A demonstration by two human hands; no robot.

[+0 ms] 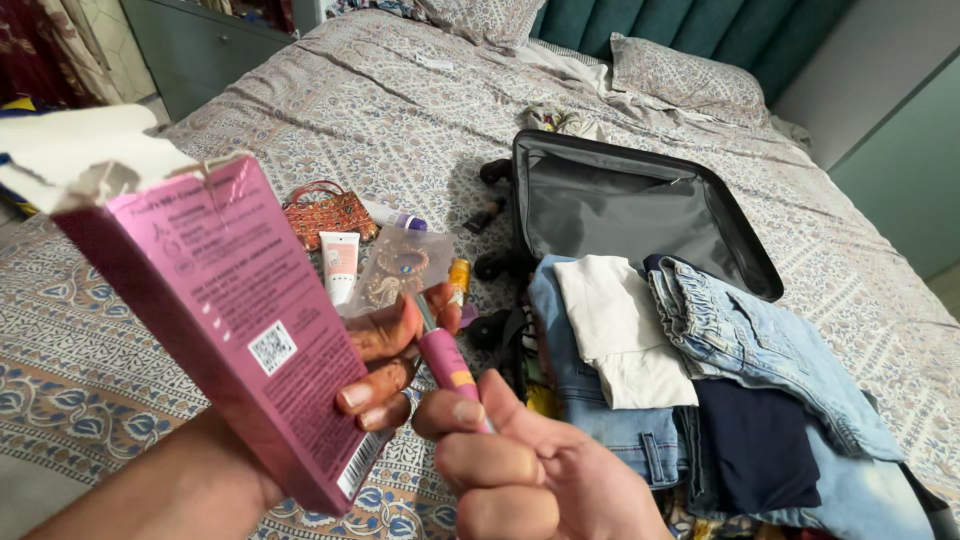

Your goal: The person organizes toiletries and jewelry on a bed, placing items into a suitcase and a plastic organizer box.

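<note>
a patterned bed (pixel 400 90) carries an open black suitcase (pixel 640 205) at 1 o'clock, folded jeans (pixel 740 340) and a white top (pixel 620 330) piled in its lower half. at 9 o'clock the left hand (pixel 385 365) has its grip closed around a torn-open pink carton (pixel 230 320), held tilted. just beside it, at 6 o'clock, the right hand (pixel 530 470) pinches a slim pink tube (pixel 445 360). a small white tube (pixel 340 265) lies on the bed behind.
</note>
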